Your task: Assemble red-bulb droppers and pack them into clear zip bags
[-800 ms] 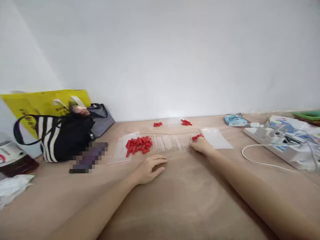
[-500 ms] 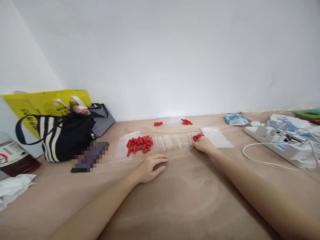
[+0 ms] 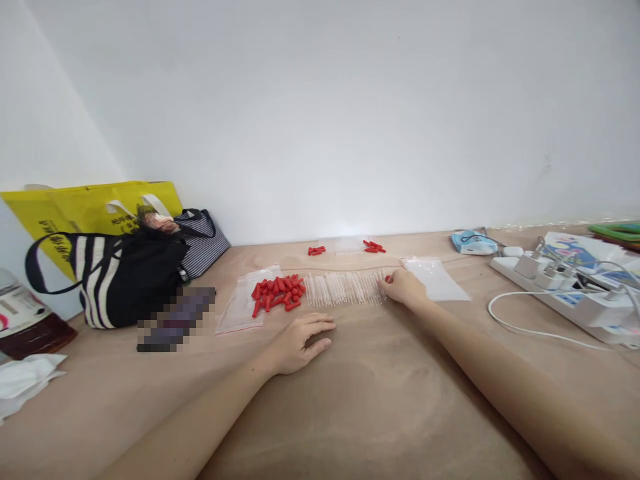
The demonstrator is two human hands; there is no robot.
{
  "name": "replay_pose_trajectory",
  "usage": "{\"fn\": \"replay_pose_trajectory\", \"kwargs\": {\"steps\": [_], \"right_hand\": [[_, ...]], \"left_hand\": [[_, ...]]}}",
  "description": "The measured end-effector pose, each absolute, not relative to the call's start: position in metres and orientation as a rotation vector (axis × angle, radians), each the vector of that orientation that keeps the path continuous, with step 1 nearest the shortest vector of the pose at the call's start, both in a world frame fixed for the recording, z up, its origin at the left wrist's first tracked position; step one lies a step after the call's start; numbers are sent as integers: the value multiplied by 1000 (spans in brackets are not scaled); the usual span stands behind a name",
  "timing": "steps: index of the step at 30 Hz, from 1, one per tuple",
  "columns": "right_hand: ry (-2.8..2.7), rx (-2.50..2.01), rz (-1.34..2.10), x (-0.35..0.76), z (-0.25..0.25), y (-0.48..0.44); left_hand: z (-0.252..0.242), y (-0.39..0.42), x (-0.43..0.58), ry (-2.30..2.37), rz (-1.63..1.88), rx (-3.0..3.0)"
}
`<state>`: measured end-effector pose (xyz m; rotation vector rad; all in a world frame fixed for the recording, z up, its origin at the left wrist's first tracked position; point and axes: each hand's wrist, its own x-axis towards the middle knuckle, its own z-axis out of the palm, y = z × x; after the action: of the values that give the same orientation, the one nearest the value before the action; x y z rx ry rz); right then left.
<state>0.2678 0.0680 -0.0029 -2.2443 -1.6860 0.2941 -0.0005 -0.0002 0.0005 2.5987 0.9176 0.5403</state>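
Note:
My left hand (image 3: 300, 341) lies flat on the tan table (image 3: 360, 413), fingers stretched out, holding nothing. A pile of small red caps (image 3: 277, 292) rests on a clear zip bag (image 3: 241, 308) just beyond it. A row of thin clear tubes (image 3: 344, 288) stretches to the right of the caps. My right hand (image 3: 406, 288) sits at the right end of that row, fingers curled over a few red caps, one peeking out at its fingertips. A second clear bag (image 3: 436, 279) lies right of that hand.
Striped and black bags (image 3: 125, 270) and a yellow bag (image 3: 85, 210) stand at the left wall. Two small groups of red caps (image 3: 373, 247) lie near the back wall. A white power strip (image 3: 575, 293) with cables and a blue packet (image 3: 473, 241) are at the right.
My right hand has closed over the red caps at the row's right end, hiding most of them. My left hand has stayed in place. The view shifted slightly.

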Motion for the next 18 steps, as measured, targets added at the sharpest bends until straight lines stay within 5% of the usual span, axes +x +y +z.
{"fn": "replay_pose_trajectory", "kwargs": {"steps": [18], "right_hand": [[-1684,-2300,333,264,3,75]], "left_hand": [[1,1,0,927,506,2603]]}}
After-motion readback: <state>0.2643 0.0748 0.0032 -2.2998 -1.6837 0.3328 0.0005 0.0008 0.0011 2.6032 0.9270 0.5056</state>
